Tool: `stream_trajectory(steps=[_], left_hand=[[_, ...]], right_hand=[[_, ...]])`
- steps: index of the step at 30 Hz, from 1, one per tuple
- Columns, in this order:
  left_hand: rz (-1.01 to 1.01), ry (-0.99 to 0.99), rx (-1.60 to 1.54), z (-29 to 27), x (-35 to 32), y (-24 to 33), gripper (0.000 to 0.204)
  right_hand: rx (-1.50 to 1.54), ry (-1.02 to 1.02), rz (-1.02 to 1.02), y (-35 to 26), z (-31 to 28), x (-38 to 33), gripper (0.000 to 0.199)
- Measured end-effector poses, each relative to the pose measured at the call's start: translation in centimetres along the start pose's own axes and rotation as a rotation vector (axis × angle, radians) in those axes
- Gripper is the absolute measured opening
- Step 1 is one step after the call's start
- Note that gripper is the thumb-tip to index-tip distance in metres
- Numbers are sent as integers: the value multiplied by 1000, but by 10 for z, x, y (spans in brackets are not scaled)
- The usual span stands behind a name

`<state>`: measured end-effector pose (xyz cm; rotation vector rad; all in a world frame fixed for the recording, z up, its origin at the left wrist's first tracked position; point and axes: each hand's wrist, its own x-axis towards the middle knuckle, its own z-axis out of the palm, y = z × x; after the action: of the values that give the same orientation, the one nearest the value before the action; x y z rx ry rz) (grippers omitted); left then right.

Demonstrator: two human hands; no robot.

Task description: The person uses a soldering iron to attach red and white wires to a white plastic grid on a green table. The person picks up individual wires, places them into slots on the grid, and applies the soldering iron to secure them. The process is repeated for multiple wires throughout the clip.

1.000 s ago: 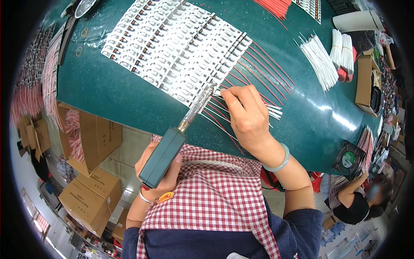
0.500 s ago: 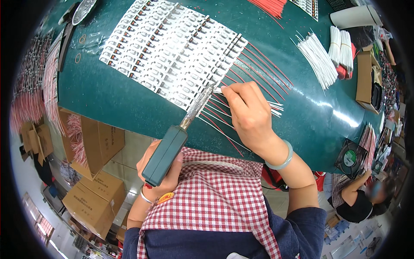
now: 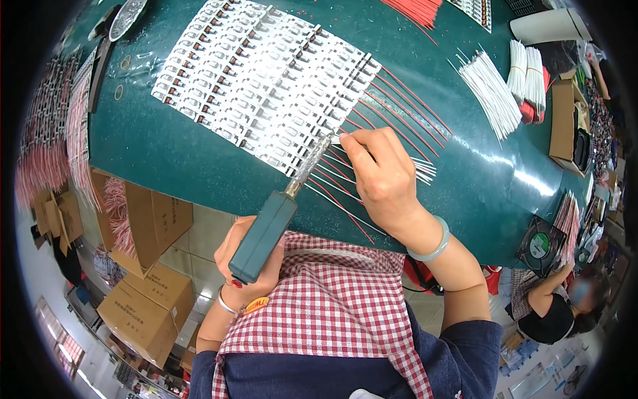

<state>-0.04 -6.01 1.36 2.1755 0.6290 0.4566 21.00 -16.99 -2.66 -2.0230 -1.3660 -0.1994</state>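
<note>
My left hand (image 3: 247, 266) grips the teal handle of a soldering iron (image 3: 272, 219), below the table edge; its metal tip (image 3: 318, 154) reaches the near edge of a white panel of small circuit boards (image 3: 266, 73). My right hand (image 3: 380, 176) pinches a thin white wire (image 3: 336, 139) at the iron's tip, resting over red and white wires (image 3: 332, 179) laid on the green table (image 3: 166, 153). A pale bangle sits on my right wrist.
Bundles of white wires (image 3: 495, 86) and red wires (image 3: 415, 10) lie at the far right. A small fan (image 3: 539, 245) stands at the table's right edge. Cardboard boxes (image 3: 143, 306) sit on the floor left. Another person (image 3: 551, 306) sits lower right.
The iron's tip and my right hand have shifted slightly along the panel's near edge; the grip on both is unchanged.
</note>
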Motion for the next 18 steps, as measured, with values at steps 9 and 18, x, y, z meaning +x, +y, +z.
stream_trajectory(steps=[9,18], left_hand=[[-23,28,43,0,-15,-11,21],[-19,18,-31,0,-12,-11,24]], right_hand=[[-20,1,-12,0,0,0,26],[0,-8,-12,1,-2,0,28]])
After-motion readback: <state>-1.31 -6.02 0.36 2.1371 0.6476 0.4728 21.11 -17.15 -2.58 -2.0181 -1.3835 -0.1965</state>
